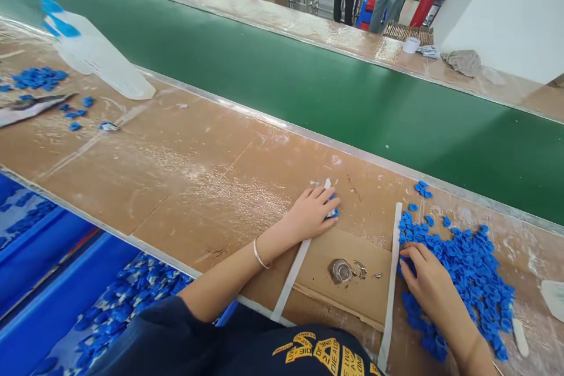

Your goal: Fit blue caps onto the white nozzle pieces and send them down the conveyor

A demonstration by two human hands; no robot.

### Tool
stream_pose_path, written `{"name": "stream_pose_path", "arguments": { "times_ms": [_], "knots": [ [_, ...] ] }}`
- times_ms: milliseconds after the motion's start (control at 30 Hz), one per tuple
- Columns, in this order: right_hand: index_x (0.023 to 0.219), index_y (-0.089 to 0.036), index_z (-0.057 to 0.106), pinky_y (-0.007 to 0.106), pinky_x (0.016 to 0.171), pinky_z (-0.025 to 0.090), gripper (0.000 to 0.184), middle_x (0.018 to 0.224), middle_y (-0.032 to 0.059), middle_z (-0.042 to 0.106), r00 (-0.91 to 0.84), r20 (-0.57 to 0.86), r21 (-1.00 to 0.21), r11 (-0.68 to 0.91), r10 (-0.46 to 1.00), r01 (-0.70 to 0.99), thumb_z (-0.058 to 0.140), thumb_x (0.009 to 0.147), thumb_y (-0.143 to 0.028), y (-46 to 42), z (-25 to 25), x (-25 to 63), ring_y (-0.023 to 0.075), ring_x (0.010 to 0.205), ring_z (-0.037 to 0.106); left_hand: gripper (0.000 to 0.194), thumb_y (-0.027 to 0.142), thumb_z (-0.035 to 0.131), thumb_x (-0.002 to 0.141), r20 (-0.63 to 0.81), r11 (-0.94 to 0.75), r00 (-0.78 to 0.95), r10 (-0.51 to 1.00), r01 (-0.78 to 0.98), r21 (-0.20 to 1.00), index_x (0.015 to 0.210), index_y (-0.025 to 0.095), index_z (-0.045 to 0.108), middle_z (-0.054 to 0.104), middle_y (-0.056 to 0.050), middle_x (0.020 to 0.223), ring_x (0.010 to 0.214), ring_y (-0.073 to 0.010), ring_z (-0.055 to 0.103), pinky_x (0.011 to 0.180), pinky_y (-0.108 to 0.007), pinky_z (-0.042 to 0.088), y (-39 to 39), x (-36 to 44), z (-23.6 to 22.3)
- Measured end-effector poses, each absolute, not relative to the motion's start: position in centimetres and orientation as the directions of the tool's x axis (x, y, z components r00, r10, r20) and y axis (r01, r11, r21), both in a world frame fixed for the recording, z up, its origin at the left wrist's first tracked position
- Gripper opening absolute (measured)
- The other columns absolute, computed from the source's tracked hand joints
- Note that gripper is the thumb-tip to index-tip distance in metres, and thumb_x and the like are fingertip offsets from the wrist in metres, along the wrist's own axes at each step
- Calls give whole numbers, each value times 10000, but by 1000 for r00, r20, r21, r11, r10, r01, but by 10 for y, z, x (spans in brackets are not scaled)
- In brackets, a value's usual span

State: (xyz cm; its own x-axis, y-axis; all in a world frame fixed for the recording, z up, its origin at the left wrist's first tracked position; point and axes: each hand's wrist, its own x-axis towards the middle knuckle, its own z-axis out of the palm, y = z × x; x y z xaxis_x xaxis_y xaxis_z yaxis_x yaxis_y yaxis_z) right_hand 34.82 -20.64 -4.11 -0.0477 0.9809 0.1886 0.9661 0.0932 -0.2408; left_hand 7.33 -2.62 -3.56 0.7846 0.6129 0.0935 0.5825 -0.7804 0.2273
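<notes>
My left hand (312,214) presses its fingers around a small blue plastic piece (331,213) with a white strip (328,185) poking up beside it, on the brown work surface (176,188). My right hand (423,275) rests at the left edge of a loose pile of blue plastic pieces (469,282), its fingers curled over some of them. Whether it grips one is hidden. Between my hands lies a cardboard sheet (348,276) edged by white strips, with a small glass jar (340,271) lying on it.
A green conveyor belt (308,82) with a metal edge runs along the far side of the bench. Blue bins (53,299) holding blue pieces sit below the near left edge. A plastic bag (97,53) and scattered blue pieces lie far left. Two people stand beyond the belt.
</notes>
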Motion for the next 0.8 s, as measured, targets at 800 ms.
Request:
{"name": "stream_pose_path", "arguments": {
  "times_ms": [800],
  "knots": [
    [1424, -293, 404, 406, 933, 525, 510, 1149, 66, 647, -107, 163, -702, 192, 981, 686, 547, 945, -193, -212, -20, 238, 225, 1075, 594, 217, 202, 518, 956, 337, -660, 614, 714, 750, 32, 1078, 150, 691, 589, -178, 1355, 1279, -332, 504, 1060, -474, 418, -68, -5, -39]
  ]
}}
